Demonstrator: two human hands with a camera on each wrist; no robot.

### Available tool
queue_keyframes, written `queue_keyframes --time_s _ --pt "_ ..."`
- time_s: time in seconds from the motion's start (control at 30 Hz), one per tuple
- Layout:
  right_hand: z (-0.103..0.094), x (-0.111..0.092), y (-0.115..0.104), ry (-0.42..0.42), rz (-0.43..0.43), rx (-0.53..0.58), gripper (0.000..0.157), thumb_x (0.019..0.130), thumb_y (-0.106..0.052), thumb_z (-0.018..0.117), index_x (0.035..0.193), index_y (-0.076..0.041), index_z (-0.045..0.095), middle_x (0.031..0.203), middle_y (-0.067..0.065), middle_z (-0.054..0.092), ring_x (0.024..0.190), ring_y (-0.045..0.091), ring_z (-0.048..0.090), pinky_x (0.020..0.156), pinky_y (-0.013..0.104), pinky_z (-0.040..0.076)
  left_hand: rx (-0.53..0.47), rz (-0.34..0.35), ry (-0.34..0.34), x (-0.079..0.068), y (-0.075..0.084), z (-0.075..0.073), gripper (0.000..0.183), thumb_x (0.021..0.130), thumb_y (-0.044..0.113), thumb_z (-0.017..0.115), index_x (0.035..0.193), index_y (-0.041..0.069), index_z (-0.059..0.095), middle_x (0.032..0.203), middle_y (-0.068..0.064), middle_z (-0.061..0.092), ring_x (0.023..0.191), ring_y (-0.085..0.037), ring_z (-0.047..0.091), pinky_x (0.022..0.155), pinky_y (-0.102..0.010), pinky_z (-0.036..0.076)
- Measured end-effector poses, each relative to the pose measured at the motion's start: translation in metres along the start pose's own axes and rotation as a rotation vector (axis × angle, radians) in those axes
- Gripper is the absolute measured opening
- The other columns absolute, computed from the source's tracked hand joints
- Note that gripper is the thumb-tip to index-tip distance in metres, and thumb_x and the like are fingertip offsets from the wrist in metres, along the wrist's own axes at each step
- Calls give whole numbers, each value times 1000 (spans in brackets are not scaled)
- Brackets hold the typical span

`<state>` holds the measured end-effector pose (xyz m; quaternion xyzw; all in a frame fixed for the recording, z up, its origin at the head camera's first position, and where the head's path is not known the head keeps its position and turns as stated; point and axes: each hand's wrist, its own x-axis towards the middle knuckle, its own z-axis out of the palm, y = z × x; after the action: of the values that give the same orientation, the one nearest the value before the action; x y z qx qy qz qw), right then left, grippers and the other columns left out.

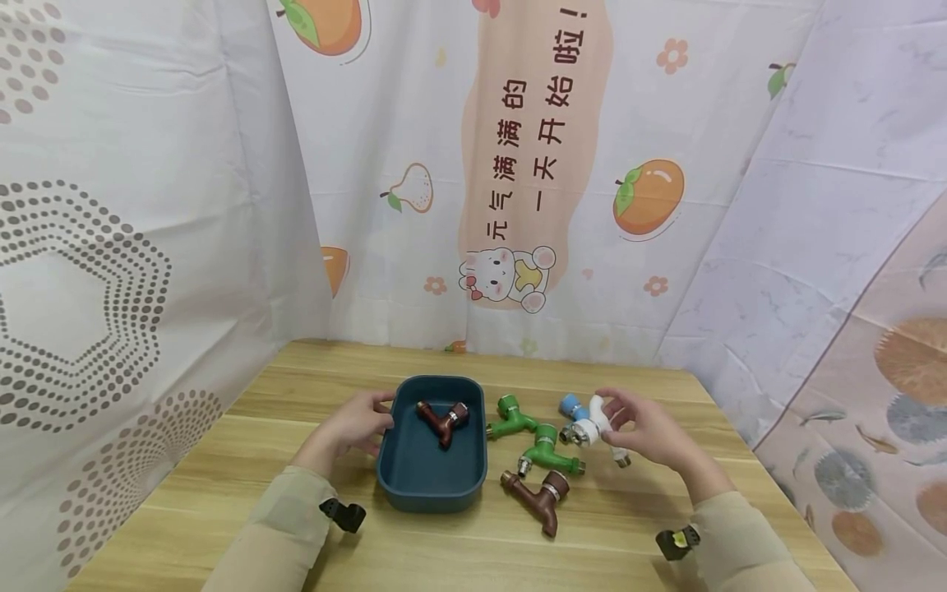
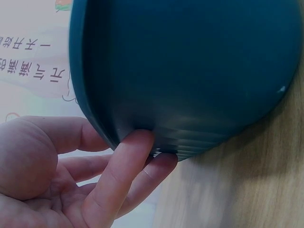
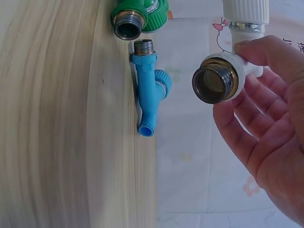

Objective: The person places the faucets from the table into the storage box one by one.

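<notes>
My left hand (image 1: pixel 358 423) rests at the left side of a dark blue-green plastic bin (image 1: pixel 431 503). Its fairly straight fingers touch the outer wall (image 2: pixel 204 85) in the left wrist view. Inside the bin lies a dark brown tap (image 1: pixel 442 424). My right hand (image 1: pixel 647 427) holds a white tap (image 3: pixel 247 45) between thumb and fingers, above the table; its brass-coloured threaded end faces the right wrist camera. Behind the white tap, a blue tap (image 3: pixel 148 92) lies on the table, partly hidden in the head view.
Between the bin and my right hand lie two green taps (image 1: pixel 512 418) and another dark brown tap (image 1: pixel 538 498). The wood-grain table (image 1: pixel 414 555) meets printed curtains (image 1: pixel 399 321) at the back and sides.
</notes>
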<state>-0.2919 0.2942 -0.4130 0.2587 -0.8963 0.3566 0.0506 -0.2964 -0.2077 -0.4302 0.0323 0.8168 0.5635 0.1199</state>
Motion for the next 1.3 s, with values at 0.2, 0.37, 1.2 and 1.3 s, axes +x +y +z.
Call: queue_keyframes --time_s 0.2,0.37,1.2,1.3 --pt "4 4 -2 12 1 17 65 83 -9 82 141 1 53 106 5 65 89 20 66 75 35 58 3 3 1 0 0 0 63 93 -7 54 154 1 41 127 -29 59 99 -36 68 59 -45 62" --pt "6 7 -5 19 -5 29 66 83 -10 83 141 3 53 106 6 66 90 20 66 74 33 58 2 1 0 0 0 0 63 93 -7 54 154 1 41 128 -29 58 101 -37 68 59 -45 62" --pt "26 39 -23 30 55 83 65 84 -11 83 142 -5 55 103 5 66 91 21 66 67 32 57 11 -9 6 -2 2 1 63 93 -6 54 154 0 40 130 -29 57 103 -37 67 59 -43 62" --pt "29 42 -25 31 67 114 64 84 -10 82 142 -6 55 103 7 65 91 22 66 65 33 57 10 -8 5 -3 2 1 63 94 -6 54 154 0 39 130 -29 57 103 -37 67 59 -43 62"
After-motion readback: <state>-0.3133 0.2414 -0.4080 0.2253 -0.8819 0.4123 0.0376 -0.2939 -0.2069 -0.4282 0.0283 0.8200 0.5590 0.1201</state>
